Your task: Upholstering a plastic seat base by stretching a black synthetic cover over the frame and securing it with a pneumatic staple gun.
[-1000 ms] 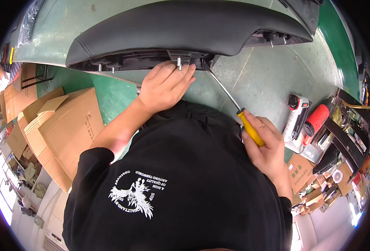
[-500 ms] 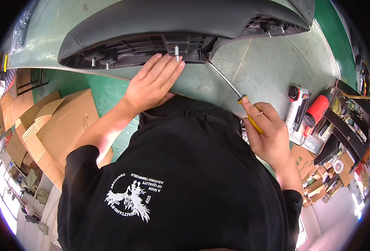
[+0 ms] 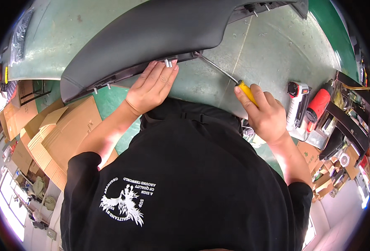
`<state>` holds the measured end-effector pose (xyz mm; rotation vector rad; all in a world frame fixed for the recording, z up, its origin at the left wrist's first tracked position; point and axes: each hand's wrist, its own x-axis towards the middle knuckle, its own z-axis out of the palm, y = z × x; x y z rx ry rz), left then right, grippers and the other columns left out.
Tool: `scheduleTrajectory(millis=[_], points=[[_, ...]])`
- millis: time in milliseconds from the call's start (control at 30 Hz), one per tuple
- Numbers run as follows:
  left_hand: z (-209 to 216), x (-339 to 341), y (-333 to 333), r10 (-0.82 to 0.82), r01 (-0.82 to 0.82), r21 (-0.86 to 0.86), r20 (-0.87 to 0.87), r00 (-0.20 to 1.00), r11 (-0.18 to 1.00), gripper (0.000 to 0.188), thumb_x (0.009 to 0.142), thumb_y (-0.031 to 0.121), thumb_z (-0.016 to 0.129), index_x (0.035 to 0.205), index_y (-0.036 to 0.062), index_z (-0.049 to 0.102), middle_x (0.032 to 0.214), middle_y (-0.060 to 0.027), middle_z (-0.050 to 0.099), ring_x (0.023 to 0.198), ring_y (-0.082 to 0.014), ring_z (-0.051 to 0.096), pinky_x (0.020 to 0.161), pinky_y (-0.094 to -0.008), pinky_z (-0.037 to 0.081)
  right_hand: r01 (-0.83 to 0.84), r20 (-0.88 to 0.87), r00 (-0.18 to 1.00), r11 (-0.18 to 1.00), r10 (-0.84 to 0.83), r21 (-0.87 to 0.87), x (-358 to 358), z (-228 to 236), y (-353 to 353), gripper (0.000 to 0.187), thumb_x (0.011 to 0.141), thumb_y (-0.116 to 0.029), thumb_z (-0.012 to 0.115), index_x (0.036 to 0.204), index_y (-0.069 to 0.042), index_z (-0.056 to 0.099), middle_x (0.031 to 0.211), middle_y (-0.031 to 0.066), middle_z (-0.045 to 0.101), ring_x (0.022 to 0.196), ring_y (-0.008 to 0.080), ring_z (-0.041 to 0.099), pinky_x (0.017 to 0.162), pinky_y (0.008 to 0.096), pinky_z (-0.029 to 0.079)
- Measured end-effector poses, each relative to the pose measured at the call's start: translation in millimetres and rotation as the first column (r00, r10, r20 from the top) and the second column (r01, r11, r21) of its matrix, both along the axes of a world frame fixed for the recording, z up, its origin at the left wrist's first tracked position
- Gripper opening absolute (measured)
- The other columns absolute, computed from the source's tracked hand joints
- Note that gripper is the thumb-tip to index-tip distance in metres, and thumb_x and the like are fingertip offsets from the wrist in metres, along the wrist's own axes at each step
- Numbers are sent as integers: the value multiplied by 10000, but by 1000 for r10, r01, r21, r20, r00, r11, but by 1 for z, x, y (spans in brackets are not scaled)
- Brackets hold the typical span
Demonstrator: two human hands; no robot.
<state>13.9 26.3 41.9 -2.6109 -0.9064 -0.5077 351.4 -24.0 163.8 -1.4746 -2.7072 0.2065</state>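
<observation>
- Black padded panel [image 3: 160, 31] spans the far side, over the table [image 3: 272, 50].
- Left hand [image 3: 151, 90], fingers straight, braces its near edge, seemingly steadying it.
- Right hand [image 3: 266, 112] clamps the yellow-handled screwdriver [image 3: 247, 91], tip at that edge, perhaps for leverage.

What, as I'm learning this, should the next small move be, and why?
Perhaps a gentle push of the yellow-handled screwdriver by the right hand: its tip is at the near edge of the black padded panel, and the left hand touches that edge, seemingly steadying it.
</observation>
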Motion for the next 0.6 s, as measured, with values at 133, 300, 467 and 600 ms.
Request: scheduleTrajectory(millis=[133,300,467,600], points=[[22,0,3,-37,32,-88,-50,998,996,339,941,127,669,1259,44,752,1377,-90,722,1164,-240,710,1059,-378,572,158,-404,881,957,-248,-243,-1,-11,-6,467,882,15,722,1319,-144,761,973,78,656,629,280,639,574,385,546],[105,-1,14,-353,379,-96,216,910,920,368,829,140,801,1185,52,772,1384,-133,692,1277,-328,658,1071,-427,556,178,-405,868,941,-288,-289,-4,2,-2,434,907,22,704,1302,-145,766,900,74,641,630,298,636,579,412,533],[149,24,114,-214,418,-287,542,813,862,878,764,258,837,1537,29,489,1474,-214,567,1342,-401,576,1126,-447,475,192,-390,864,925,-318,-329,-10,17,-1,431,895,25,702,1288,-138,770,870,88,630,640,311,645,583,426,533],[210,46,129,58,-113,-774,-98,993,623,979,796,291,829,1602,-4,358,1508,-272,494,1299,-460,577,1114,-472,476,217,-383,858,918,-342,-333,-7,27,3,420,888,27,699,1271,-127,774,862,94,628,631,325,640,573,427,528]])
